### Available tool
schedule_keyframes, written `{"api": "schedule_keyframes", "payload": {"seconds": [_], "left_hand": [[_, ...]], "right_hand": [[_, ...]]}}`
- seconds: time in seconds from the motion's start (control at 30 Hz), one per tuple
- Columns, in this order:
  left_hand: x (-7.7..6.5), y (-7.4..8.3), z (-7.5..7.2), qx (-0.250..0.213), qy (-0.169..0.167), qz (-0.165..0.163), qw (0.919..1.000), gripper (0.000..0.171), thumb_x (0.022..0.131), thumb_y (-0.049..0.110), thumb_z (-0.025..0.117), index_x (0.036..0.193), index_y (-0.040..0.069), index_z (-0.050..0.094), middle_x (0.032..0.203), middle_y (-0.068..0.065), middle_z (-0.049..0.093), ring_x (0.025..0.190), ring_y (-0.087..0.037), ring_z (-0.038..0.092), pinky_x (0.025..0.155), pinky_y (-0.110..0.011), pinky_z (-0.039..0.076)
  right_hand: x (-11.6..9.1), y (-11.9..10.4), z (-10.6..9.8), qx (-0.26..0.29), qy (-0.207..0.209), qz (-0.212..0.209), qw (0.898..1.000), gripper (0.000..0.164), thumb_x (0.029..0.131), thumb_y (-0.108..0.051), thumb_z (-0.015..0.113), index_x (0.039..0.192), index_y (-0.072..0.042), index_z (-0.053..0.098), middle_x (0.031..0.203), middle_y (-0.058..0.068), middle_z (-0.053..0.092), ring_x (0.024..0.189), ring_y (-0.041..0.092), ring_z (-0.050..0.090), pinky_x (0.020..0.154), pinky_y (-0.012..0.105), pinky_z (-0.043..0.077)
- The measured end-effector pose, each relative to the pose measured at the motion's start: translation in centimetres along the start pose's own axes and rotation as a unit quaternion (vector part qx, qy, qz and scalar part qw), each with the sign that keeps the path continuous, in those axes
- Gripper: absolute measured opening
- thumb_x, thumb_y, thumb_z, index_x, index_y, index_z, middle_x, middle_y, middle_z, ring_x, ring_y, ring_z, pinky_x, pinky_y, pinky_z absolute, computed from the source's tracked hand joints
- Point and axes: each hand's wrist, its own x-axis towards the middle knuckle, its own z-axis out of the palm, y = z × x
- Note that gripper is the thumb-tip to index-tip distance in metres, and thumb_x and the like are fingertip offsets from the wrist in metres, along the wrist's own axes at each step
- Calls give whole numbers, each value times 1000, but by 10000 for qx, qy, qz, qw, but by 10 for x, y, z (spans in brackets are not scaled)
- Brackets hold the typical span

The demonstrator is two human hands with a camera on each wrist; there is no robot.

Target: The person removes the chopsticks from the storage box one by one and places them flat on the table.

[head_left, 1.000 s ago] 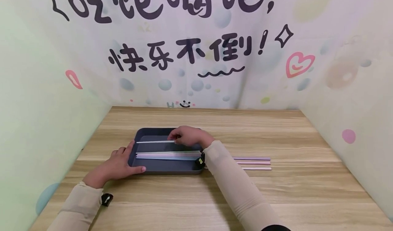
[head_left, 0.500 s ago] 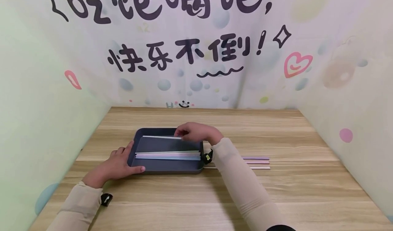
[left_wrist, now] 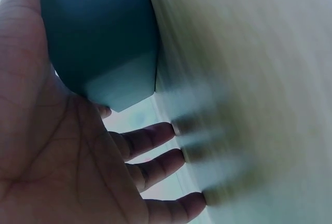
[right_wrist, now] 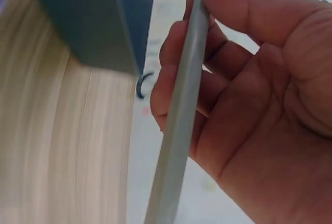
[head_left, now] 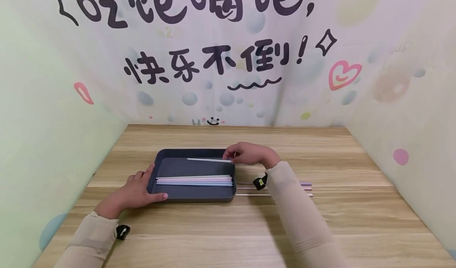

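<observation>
My right hand point(head_left: 249, 154) pinches a pale chopstick point(head_left: 206, 160) near its right end, over the back right corner of a dark grey tray point(head_left: 196, 199). In the right wrist view the chopstick point(right_wrist: 184, 94) passes between thumb and fingertips, and its thicker end runs down past the palm. Several pastel chopsticks point(head_left: 194, 181) lie side by side across the tray, white, pink and blue. My left hand point(head_left: 137, 191) rests against the tray's left side, thumb over the front left corner. The left wrist view shows its fingers extended beside the tray wall point(left_wrist: 104, 37), tips at the tabletop.
Right of the tray, a few more chopsticks point(head_left: 249, 194) in white, pink and purple lie on the wooden table point(head_left: 199, 236), partly hidden by the right forearm. A printed cloth point(head_left: 213, 97) hangs behind the table, with pale walls on both sides.
My right hand has moved right with the chopstick, from over the tray's middle to its right edge. The left hand and the chopsticks in the tray have stayed put.
</observation>
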Motion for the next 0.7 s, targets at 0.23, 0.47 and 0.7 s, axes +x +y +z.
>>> {"api": "schedule_keyframes", "payload": {"seconds": [0.23,0.47,0.7], "left_hand": [[-1,2,0,-37,-41,-35,10000,122,80,67,69,153,-9,9,139,-47,28,124,-65,29,94,-70,36],[0,1,1,-23,-68,-97,9999,123,80,68,69,154,-9,8,139,-46,28,124,-64,29,94,-69,36],[2,-1,3,23,6,-20,10000,123,79,68,69,153,-10,8,138,-47,29,123,-65,30,93,-69,37]], "right_hand": [[-37,28,-8,290,119,318,9990,23,93,4,56,113,-1,67,92,5,59,86,19,52,75,31,43],[-73,50,-12,306,229,547,9978,20,93,4,56,111,1,66,87,2,56,82,19,50,73,33,42],[-103,68,-17,382,383,637,9965,18,94,5,55,108,1,65,85,5,55,80,20,47,71,32,40]]}}
